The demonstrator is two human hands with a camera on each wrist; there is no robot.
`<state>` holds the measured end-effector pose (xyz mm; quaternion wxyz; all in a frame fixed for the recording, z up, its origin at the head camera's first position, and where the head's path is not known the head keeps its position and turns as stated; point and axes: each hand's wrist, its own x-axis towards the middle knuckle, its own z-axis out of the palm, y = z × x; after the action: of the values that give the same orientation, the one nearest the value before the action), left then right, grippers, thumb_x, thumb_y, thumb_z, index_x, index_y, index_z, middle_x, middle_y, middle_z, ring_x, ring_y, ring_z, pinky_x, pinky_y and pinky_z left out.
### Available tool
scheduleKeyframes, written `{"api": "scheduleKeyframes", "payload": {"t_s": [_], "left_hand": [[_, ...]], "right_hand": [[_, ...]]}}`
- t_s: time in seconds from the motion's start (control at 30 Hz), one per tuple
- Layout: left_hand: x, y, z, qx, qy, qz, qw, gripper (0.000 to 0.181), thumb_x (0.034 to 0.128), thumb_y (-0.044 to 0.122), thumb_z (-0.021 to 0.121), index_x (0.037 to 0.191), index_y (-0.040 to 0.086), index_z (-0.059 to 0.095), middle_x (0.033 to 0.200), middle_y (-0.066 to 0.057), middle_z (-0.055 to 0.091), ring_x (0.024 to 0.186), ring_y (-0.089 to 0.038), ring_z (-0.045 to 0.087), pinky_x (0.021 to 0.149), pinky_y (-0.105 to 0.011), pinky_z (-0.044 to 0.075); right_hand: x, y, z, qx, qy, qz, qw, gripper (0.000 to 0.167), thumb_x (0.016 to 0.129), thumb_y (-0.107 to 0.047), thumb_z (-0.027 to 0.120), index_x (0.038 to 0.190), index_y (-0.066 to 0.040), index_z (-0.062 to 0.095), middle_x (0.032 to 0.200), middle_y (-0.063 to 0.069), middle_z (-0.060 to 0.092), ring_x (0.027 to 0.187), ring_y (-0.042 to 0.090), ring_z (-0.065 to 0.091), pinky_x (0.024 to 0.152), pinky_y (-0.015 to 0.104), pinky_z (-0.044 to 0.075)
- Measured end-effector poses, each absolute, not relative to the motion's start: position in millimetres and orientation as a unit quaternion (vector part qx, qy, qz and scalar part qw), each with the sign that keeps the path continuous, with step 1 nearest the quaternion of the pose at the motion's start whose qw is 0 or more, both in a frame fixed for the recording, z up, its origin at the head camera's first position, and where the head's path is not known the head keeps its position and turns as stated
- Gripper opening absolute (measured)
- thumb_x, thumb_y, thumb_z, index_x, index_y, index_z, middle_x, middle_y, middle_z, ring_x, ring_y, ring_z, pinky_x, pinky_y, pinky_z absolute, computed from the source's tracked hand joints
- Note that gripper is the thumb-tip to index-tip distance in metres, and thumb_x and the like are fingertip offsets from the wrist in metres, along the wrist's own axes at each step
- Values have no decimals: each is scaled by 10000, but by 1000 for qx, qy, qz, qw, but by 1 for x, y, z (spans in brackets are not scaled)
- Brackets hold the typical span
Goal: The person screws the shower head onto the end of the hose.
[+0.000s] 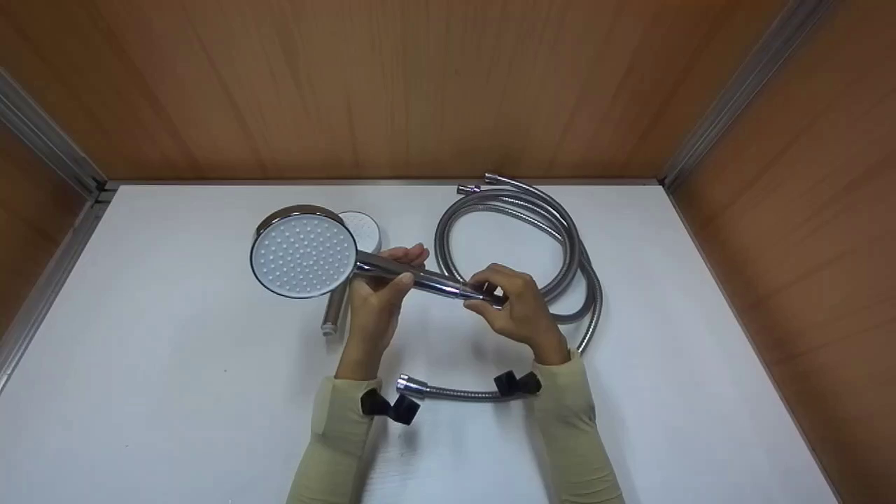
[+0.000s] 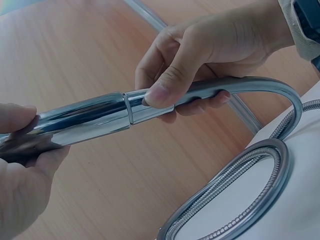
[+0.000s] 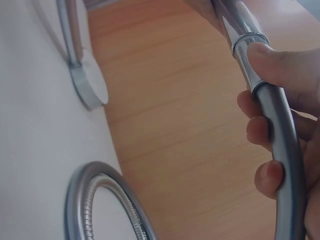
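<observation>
A large chrome shower head (image 1: pixel 304 255) with a white nozzle face is held off the table. My left hand (image 1: pixel 376 304) holds its handle (image 2: pixel 85 120), thumb on the near side. My right hand (image 1: pixel 514 304) pinches the chrome end fitting (image 2: pixel 137 114) of a smooth grey hose (image 2: pixel 272 84) at the handle's lower end. Fitting and handle sit in line, with a thin seam between them; whether the thread is engaged cannot be told. In the right wrist view, the right thumb lies on the fitting and the fingers curl round the hose (image 3: pixel 282 130).
A smaller shower head (image 1: pixel 362 227) lies on the white table (image 1: pixel 175 392) behind my left hand. Coiled hoses (image 1: pixel 439 238) lie at the back right. A ribbed metal hose's end nut (image 1: pixel 411 386) rests between my forearms. Wooden panels (image 1: pixel 420 91) enclose the table's back and sides.
</observation>
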<state>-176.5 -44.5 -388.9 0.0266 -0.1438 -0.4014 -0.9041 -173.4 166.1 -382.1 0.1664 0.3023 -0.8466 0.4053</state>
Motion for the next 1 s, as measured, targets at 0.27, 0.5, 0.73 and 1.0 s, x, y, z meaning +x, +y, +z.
{"api": "scheduleKeyframes", "payload": {"t_s": [0.27,0.5,0.73,1.0], "left_hand": [[-178,-44,-386,-147,-395,-907,25,327,798,-17,691,1093,19,555,1087,-78,691,1095,-225,653,1082,-363,453],[-178,-45,-388,-142,-386,-911,22,338,792,-19,705,1093,6,553,1088,-89,696,1087,-229,658,1067,-353,466],[-184,-51,-389,-93,-403,-910,-9,301,813,-80,613,1100,-41,530,1065,-101,694,1048,-217,672,1040,-339,494],[-208,-59,-397,-24,-524,-848,-76,275,891,-28,574,1139,-79,468,1078,-139,618,1019,-222,679,946,-356,560]], "right_hand": [[-174,168,-379,302,-850,404,152,161,795,-94,750,913,-30,661,759,72,637,635,116,550,475,181,447],[-175,167,-380,300,-857,395,142,170,792,-88,752,914,-27,650,761,68,634,630,112,548,477,178,454],[-179,162,-384,286,-856,410,132,176,779,-53,755,918,-21,653,798,75,658,661,146,578,521,199,471],[-185,156,-400,242,-858,444,86,164,817,-79,725,934,14,658,781,108,665,648,112,545,557,190,471]]}}
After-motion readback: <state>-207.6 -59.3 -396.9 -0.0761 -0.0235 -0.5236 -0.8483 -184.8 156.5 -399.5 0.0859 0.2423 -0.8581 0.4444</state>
